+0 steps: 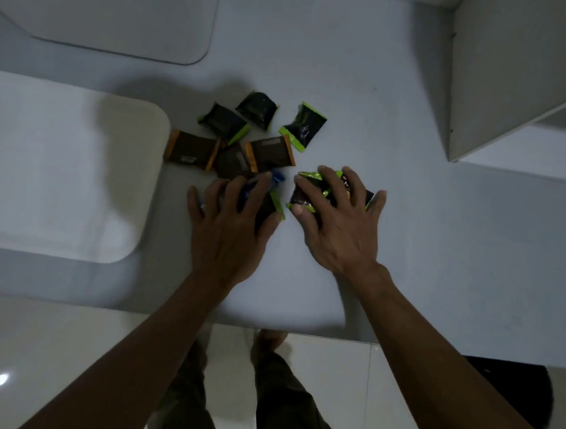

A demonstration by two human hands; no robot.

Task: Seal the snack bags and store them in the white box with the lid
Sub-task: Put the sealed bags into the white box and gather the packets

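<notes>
A: Both forearms are reaching in from the near edge of the desk (410,225). Starting at the left, the white box (56,167) is sitting well apart from any packet, and what looks like its lid (121,12) is lying beyond it.

B: So nothing is stored yet?

A: I am seeing none inside, so I judge storing is all still to do, and I cannot tell which packets are sealed.

B: And the hands?

A: The left hand (229,223) is lying with spread fingers over a green-edged packet (273,210) and something blue (271,179); whether it is gripping, I cannot tell. Beyond it, the orange-edged snack bags (191,150) are lying with their long axes running left to right, slightly tilted, and the green-edged snack bags (303,127) are pointing diagonally, far-right to near-left.

B: The right one?

A: The right hand (338,226) is curling its fingers around a crumpled green packet (315,183), just beside the left hand.
</notes>
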